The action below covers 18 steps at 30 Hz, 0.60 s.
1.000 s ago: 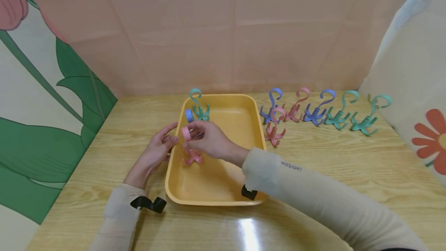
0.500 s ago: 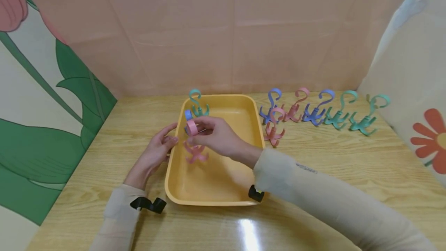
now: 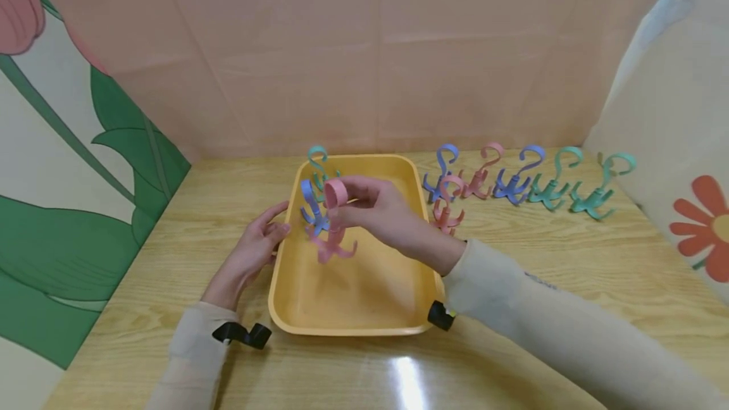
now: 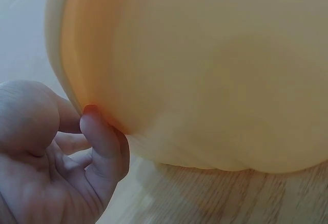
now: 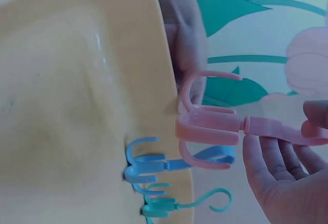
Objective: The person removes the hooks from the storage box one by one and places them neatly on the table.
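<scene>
The pink hook (image 5: 207,134) our right fingers (image 5: 256,162) pinched moved rightward, baring a blue hook (image 5: 148,167); our left fingers (image 4: 103,138) gripped the tray (image 3: 353,333).

R wrist cam: R edge cuts off your R hand (image 5: 294,185) & the curl of your pink hanger (image 5: 211,124); your L hand (image 5: 185,34) is partly hidden by the tray (image 5: 154,44), upper ctr. Head cam: your R sleeve (image 3: 569,326) runs off lower R, its lettering (image 3: 540,281) too small to read.

Looks like a screened tabletop booth, judging by wood-grain table (image 3: 569,248), pink backdrop (image 3: 285,49), leaf-printed left panel (image 3: 74,239), flower-printed right panel (image 3: 655,119).
</scene>
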Available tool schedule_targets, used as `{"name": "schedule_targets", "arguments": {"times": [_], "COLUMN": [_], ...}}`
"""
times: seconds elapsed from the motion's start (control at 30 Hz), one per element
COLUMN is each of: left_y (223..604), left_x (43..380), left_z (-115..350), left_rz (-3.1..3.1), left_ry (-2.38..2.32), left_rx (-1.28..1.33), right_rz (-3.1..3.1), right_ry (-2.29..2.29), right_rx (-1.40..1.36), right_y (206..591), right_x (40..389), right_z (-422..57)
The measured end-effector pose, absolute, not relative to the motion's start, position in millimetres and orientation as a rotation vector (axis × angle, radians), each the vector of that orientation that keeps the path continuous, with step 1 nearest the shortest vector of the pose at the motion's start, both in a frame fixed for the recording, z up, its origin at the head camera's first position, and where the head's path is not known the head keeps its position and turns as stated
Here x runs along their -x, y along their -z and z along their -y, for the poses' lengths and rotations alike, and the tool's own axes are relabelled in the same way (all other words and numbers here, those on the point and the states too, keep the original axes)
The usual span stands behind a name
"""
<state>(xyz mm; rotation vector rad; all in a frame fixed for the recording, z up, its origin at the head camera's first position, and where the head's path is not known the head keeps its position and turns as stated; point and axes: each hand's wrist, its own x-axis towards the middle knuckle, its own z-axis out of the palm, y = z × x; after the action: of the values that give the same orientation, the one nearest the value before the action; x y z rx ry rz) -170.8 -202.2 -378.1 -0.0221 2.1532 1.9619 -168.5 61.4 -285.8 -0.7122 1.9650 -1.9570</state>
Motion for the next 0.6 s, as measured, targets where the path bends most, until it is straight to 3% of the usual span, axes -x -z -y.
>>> {"name": "schedule_targets", "arguments": {"times": [0.6], "left_y": [376.5], "left_x": [169.5], "left_z": [200.4], "left_rz": [-2.179], "left_ry": [-1.944], "left_rx": [0.033], "right_rz": [-2.063], "right_ry": [1.882], "right_rx": [0.705], "right_y": [273.6], "right_x": [157.9], "right_z": [-132.2]}}
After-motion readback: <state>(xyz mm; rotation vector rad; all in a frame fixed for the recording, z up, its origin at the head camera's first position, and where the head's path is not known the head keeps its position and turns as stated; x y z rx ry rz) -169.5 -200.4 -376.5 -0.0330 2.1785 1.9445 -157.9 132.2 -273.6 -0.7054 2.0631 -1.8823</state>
